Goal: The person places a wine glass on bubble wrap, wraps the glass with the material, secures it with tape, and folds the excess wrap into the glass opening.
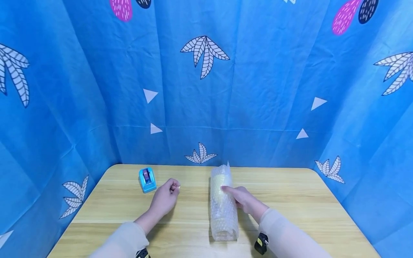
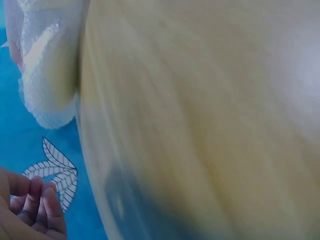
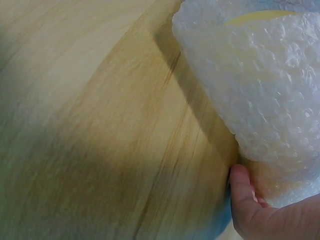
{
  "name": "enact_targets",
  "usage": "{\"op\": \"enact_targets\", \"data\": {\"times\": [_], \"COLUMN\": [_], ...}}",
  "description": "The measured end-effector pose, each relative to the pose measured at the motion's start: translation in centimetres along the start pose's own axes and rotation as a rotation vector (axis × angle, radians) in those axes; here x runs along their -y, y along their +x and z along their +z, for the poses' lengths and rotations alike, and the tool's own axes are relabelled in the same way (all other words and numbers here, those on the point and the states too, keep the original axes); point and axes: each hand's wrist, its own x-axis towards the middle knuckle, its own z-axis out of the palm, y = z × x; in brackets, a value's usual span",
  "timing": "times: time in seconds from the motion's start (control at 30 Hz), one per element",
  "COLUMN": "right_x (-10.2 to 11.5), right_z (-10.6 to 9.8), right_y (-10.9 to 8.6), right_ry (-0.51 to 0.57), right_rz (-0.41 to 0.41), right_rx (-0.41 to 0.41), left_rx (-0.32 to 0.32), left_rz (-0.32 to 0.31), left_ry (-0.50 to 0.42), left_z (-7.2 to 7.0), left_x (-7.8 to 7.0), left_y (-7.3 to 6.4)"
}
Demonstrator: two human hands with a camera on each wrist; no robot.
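Observation:
A bubble-wrapped roll [image 1: 222, 215] lies lengthwise on the table, with something yellowish showing through the wrap. My right hand [image 1: 242, 197] grips it from the right side, thumb across its top and the other fingers low along its side. In the right wrist view, the bubble wrap [image 3: 260, 85] fills the upper right, near my curled fingers. To the left of the roll, my left hand [image 1: 166, 197] is held apart from it, thumb and fingertips pinching a small pale piece of tape [image 1: 179, 186]. A blue tape dispenser [image 1: 147, 180] stands just beyond that hand.
The light wooden table [image 1: 274, 179] has rounded far corners. Blue curtain [image 1: 258, 89] with leaf and triangle prints hangs behind it and along both sides. A loose point of wrap sticks up at the roll's far end.

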Motion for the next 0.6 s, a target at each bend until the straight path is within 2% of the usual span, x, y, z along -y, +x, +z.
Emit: {"op": "enact_targets", "data": {"times": [0.27, 0.6], "right_x": [0.0, -0.1], "right_z": [0.0, 0.2], "right_y": [-0.1, 0.2], "right_ry": [-0.003, -0.015], "right_rz": [0.006, 0.007], "right_rx": [-0.010, -0.012], "left_rx": [0.054, 0.057], "left_rz": [0.094, 0.229], "left_ry": [-0.084, -0.066], "left_z": [1.9, 3.7], "left_x": [-1.8, -4.5], "left_y": [1.6, 2.7]}}
